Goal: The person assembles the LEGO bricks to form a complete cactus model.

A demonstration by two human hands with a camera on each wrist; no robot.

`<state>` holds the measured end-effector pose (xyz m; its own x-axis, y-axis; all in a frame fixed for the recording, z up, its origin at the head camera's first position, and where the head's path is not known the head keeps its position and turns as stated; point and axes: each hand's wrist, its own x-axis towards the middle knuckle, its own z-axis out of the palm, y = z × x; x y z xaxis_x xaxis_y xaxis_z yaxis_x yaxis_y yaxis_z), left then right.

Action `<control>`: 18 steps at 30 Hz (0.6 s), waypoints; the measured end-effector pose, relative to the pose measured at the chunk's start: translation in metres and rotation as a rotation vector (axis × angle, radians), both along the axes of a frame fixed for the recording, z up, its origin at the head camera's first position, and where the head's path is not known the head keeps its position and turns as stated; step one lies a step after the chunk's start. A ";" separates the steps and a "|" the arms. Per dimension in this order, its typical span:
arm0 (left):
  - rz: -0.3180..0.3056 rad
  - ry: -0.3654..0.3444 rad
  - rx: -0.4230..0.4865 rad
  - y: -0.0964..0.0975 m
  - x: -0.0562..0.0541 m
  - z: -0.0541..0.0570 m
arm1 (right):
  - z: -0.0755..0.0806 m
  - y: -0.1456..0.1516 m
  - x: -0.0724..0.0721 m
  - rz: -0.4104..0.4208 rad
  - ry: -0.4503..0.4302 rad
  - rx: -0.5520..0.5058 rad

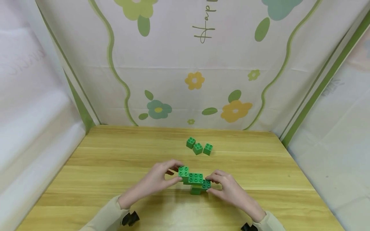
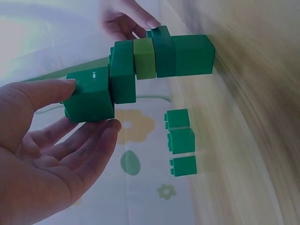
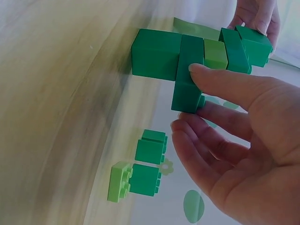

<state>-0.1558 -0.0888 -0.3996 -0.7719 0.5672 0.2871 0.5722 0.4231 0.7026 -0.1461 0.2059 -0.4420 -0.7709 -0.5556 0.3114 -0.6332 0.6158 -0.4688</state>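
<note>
A stepped stack of green toy building bricks [image 1: 195, 178] stands on the table between both hands. Its layers are dark green, apart from one lighter green brick [image 2: 144, 58] in the middle. My left hand [image 1: 159, 176] holds the square top brick [image 2: 89, 96], thumb on one side and fingers on the other. My right hand [image 1: 228, 189] pinches the jutting end of a lower, longer brick [image 3: 187, 91] between thumb and fingers. Beneath that brick sits a block-shaped base brick [image 3: 156, 54], which touches the tabletop.
Three loose green bricks, left [image 1: 190, 142], middle [image 1: 198, 148] and right [image 1: 207, 149], lie behind the stack on the wooden table [image 1: 115, 154]. A flower-patterned cloth [image 1: 170, 57] hangs at the table's back edge, with pale cloth on both sides.
</note>
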 end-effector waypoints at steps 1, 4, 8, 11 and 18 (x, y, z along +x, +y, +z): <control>0.000 -0.010 0.003 0.000 0.000 0.000 | 0.000 0.000 0.000 0.005 0.009 0.000; 0.004 -0.025 0.012 0.001 0.001 -0.001 | 0.001 -0.002 0.000 0.027 0.048 -0.017; 0.014 -0.025 0.012 0.001 0.001 -0.002 | 0.004 -0.008 0.000 0.050 0.087 -0.064; 0.014 -0.019 0.008 0.001 0.002 -0.003 | 0.007 -0.013 0.000 0.053 0.100 -0.092; 0.012 -0.010 0.008 0.002 0.001 -0.004 | 0.011 -0.020 -0.001 0.053 0.090 -0.135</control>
